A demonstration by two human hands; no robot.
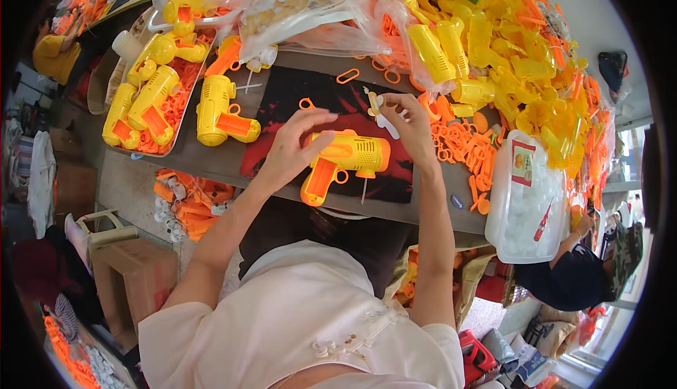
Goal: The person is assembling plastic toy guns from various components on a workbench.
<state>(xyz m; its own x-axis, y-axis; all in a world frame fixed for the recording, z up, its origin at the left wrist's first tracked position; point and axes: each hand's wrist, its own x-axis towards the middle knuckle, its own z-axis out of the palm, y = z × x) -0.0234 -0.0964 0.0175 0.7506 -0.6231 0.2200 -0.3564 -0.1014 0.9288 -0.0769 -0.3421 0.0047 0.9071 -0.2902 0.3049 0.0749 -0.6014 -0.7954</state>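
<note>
On the dark red-patterned mat (296, 86) lies a yellow-and-orange toy gun body (356, 155), with a thin metal rod sticking out of its underside toward me. My left hand (293, 146) is at the body's left end, thumb and fingers apart; whether it touches the plastic I cannot tell. Just above the body's right end, my right hand (409, 124) pinches a small white plastic part (387, 126) with a yellowish piece (371, 101) at its tip. Orange rings (348, 76) lie farther back on the mat.
Left of the mat stands another toy gun body (217, 110), beside a tray (185, 117) of bodies and orange parts. Yellow shells (518, 71) heap up at the back right. A white tub (502, 209) with a red screwdriver (543, 223) sits right of loose orange pieces (465, 146).
</note>
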